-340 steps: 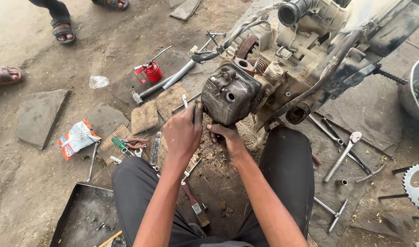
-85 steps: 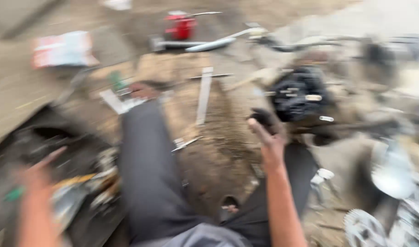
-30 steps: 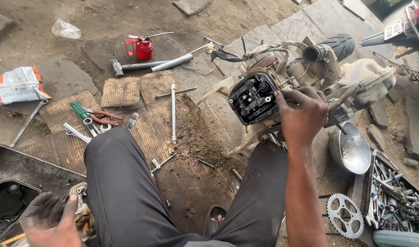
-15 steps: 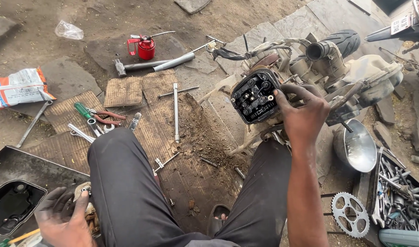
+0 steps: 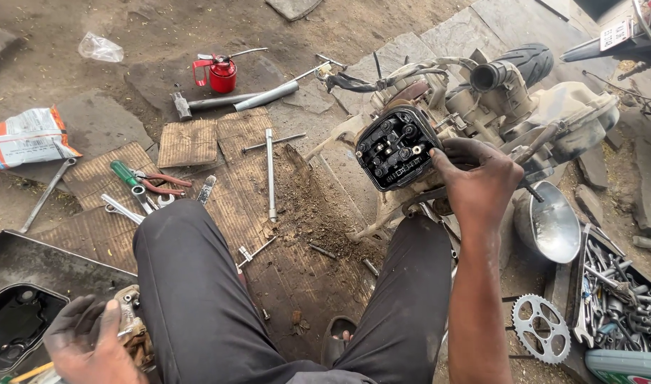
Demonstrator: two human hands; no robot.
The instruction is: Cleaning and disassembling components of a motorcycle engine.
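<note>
Right hand [image 5: 482,181] gripping engine head [image 5: 396,146], left hand [image 5: 91,345] on greasy part [image 5: 132,323]

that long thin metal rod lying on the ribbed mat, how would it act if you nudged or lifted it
The rod looks like straight, solid steel, so probably stiff and heavy for its width. Being round, it may roll sideways, though the ribbed mat and loose dirt beside it should slow it.

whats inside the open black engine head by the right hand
Inside the open black engine head, silver bolt heads, nuts and valve gear show. The right hand grips its right edge, its fingers hiding that side; deeper parts stay dark.
</note>
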